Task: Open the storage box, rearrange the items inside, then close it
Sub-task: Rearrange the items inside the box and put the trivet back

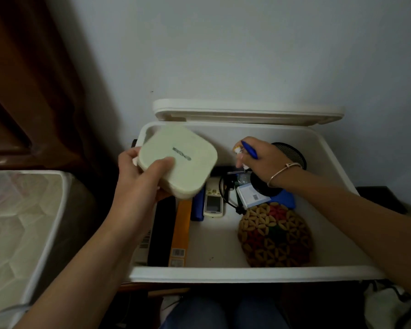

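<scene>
The white storage box (247, 273) stands open, its lid (247, 112) leaning back against the wall. My left hand (140, 179) grips a pale square device (178, 162) above the box's left side. My right hand (263, 157) holds a blue pen (249, 149) and some small items over the box's far middle, in front of a black mesh cup (292, 154). Inside lie a white remote (212, 200), an orange box (181, 231), a black box (162, 231), a blue item (198, 205), a small card packet (252, 194) and a beaded round bag (274, 236).
A mattress in plastic wrap (16, 229) lies to the left. A brown wooden panel (33, 79) rises at the far left, and a pale wall stands behind the box. My knees in blue jeans (223, 312) are below the box's front rim.
</scene>
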`<state>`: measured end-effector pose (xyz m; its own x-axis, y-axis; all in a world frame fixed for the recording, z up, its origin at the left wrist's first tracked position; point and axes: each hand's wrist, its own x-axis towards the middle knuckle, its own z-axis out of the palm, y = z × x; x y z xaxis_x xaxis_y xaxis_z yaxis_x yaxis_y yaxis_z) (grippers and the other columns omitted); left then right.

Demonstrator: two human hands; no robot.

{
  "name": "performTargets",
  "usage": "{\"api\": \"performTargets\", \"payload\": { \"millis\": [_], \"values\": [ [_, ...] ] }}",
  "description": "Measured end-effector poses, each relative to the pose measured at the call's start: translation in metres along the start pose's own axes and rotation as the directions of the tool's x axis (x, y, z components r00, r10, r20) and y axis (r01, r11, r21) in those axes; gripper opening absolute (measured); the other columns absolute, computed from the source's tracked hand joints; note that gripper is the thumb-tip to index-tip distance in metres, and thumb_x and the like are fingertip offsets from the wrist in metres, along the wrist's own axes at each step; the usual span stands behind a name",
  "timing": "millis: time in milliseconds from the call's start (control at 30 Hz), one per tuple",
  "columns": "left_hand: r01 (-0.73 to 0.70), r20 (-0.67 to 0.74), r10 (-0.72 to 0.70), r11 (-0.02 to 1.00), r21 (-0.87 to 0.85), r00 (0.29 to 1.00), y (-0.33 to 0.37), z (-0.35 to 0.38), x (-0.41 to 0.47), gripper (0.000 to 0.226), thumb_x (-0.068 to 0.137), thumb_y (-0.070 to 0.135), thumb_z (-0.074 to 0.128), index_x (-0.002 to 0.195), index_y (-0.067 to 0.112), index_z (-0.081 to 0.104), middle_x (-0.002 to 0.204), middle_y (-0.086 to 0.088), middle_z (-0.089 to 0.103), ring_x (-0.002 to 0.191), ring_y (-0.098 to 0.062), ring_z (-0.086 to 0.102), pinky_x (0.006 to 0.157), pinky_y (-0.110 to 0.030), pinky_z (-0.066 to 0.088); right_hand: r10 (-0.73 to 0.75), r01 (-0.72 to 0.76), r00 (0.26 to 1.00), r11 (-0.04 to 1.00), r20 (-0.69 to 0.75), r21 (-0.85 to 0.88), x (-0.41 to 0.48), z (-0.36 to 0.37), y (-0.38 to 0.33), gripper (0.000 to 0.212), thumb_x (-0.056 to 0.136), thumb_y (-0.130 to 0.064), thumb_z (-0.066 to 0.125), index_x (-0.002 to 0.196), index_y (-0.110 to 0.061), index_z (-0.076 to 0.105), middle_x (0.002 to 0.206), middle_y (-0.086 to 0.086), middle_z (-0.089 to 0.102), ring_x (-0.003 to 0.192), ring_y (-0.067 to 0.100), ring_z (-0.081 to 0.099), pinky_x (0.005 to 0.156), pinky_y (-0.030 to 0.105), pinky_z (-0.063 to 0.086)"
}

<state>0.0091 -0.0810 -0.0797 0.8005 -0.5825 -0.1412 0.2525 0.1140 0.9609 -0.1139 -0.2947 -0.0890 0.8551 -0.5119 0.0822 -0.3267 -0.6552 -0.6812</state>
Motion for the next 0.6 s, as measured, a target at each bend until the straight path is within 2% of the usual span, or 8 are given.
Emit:
{"api": "performTargets", "payload": {
  "millis": [100,233,367,500,600],
  "values": [
    [0.127,0.012,-0.131,0.979,0.157,0.991,-0.01,0.005,-0.002,0.028,0.089,0.017,0.062,0.114,0.02,0.051,0.108,-0.006,0.068,0.09,-0.018,0.071,0.055,-0.028,0.055,0.042,-0.037,0.995,0.998,-0.085,0.054,0.005,-0.006,0.005,0.016,0.095,-0.013,0.047,0.106,-0.006,0.057,0.085,0.005,0.069,0.08,0.016,0.059,0.066,0.004,0.039],
    [0.309,0.055,-0.358,0.864,0.398,0.932,-0.017,0.008,-0.003,0.026,0.088,0.017,0.062,0.111,0.027,0.055,0.101,-0.007,0.069,0.079,-0.019,0.071,0.052,-0.03,0.055,0.048,-0.033,0.993,0.99,-0.111,0.135,0.007,-0.007,0.006,0.016,0.095,-0.013,0.048,0.107,-0.007,0.057,0.086,0.004,0.069,0.078,0.01,0.058,0.066,0.002,0.038],
    [0.447,0.066,-0.578,0.693,0.566,0.813,-0.027,0.015,-0.006,0.029,0.085,0.017,0.067,0.108,0.031,0.056,0.099,-0.008,0.069,0.077,-0.022,0.073,0.056,-0.032,0.057,0.001,0.006,0.998,0.994,-0.068,0.11,0.006,-0.006,0.008,0.017,0.095,-0.014,0.05,0.107,-0.006,0.057,0.086,0.003,0.068,0.079,0.013,0.061,0.065,0.01,0.043],
    [0.536,0.005,-0.7,0.552,0.639,0.714,-0.041,0.024,-0.015,0.03,0.085,0.015,0.065,0.113,0.024,0.055,0.1,-0.014,0.068,0.079,-0.028,0.071,0.055,-0.032,0.057,-0.014,0.018,0.999,0.995,-0.038,0.097,0.007,-0.005,0.01,0.016,0.095,-0.016,0.05,0.107,-0.009,0.056,0.087,0.002,0.066,0.078,0.009,0.06,0.063,0.004,0.042],
    [0.537,-0.008,-0.767,0.442,0.719,0.642,-0.044,0.029,-0.017,0.035,0.087,0.018,0.064,0.118,0.021,0.049,0.104,-0.018,0.065,0.081,-0.034,0.072,0.062,-0.037,0.059,-0.023,0.025,0.999,0.995,-0.023,0.096,0.007,-0.006,0.012,0.016,0.095,-0.017,0.05,0.107,-0.009,0.056,0.091,0.005,0.067,0.077,0.008,0.059,0.063,0.008,0.043]
  ]
}}
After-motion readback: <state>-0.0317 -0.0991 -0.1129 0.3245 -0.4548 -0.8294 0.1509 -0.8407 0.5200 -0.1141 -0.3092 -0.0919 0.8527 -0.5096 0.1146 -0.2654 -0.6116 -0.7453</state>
